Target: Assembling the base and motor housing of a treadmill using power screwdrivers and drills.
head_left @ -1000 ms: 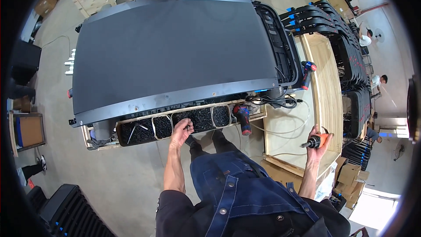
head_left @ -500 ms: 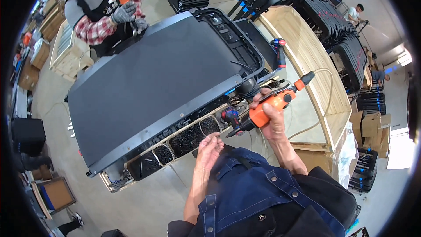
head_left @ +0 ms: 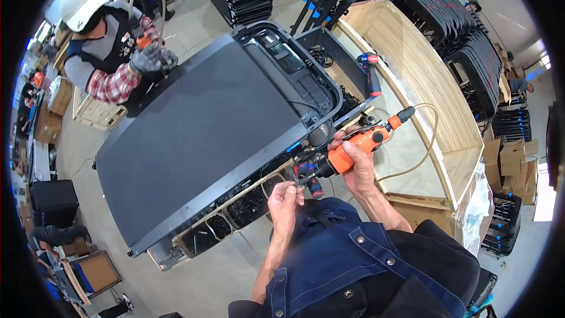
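Here, right hand (head_left: 353, 162) gripping orange driver (head_left: 353, 144)

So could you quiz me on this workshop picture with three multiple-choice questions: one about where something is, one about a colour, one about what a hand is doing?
1. Where is the second, dark power tool lying?
A. on the floor by the cardboard boxes
B. on the pale wooden bench right of the big dark panel
C. on top of the panel

2. What colour is the tool in the right hand?
A. orange and black
B. yellow
C. green

3. What is the left hand doing?
A. resting flat on the panel
B. hanging at the side
C. pinching at the tip of the orange tool

Answers: 1 B, it lies on the wooden bench beside the panel. 2 A, the orange tool has a black front end. 3 C, its fingers meet at the tool's tip.
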